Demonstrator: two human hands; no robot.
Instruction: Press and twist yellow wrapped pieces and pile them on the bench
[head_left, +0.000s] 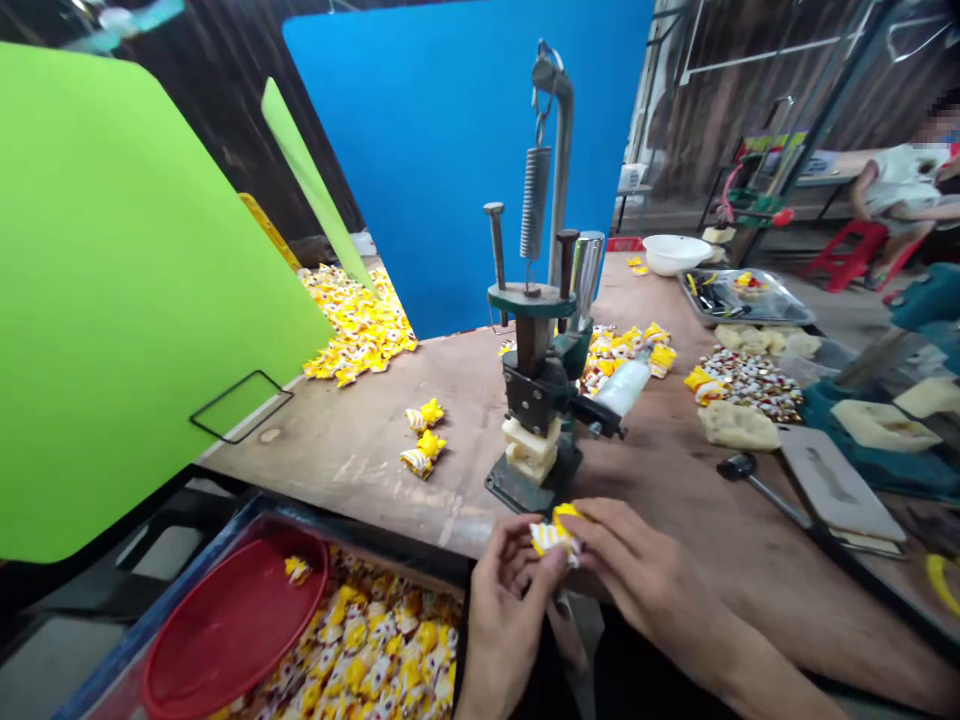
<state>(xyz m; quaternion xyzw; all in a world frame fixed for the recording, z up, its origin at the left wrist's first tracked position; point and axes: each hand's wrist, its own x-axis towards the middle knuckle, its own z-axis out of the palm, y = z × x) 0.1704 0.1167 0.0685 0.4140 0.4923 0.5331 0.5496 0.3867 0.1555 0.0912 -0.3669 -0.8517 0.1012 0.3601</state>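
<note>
A small yellow-and-white striped plastic figure piece is held between both hands at the table's front edge. My left hand grips its left side with thumb and curled fingers. The fingers of my right hand close on its right side and partly cover it. Just beyond my hands stands a green hand press with a spring above and a cream-coloured mould block in its jaw. Two similar figure pieces lie on the wood left of the press.
A crate below holds many figure pieces and a red basin. More pieces are heaped behind the green panel. At right lie a mallet, small parts and a metal tray. A person sits farther back.
</note>
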